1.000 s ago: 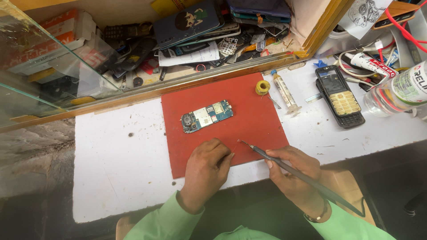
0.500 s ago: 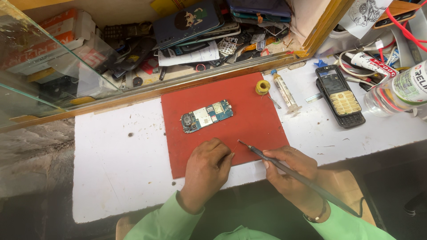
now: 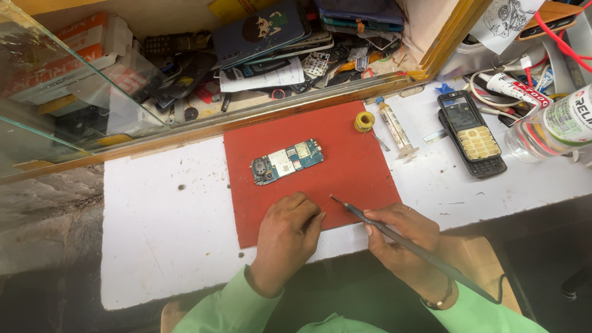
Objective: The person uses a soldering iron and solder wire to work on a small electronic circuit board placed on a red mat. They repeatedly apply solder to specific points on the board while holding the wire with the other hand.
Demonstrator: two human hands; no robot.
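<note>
A blue phone circuit board [image 3: 287, 161] lies on a red mat [image 3: 345, 172] on the white bench. My left hand [image 3: 288, 233] rests on the mat's near edge with fingers curled; a thin wire seems pinched at its fingertips, too fine to be sure. My right hand [image 3: 401, 237] grips a slim grey soldering iron [image 3: 394, 235], its tip [image 3: 333, 198] just off the left fingertips. The iron's cord trails off to the lower right. Both hands sit a hand's width nearer to me than the board.
A yellow solder spool [image 3: 364, 121] and a syringe [image 3: 394, 127] sit at the mat's far right corner. An opened black keypad phone [image 3: 472, 135], a clear bottle [image 3: 555, 126] and tubes lie right. Behind a wooden rail [image 3: 259, 120], a glass-fronted bin holds several phones and parts.
The iron's tip and my left fingertips stay almost in place over the mat's near edge. The board has not moved.
</note>
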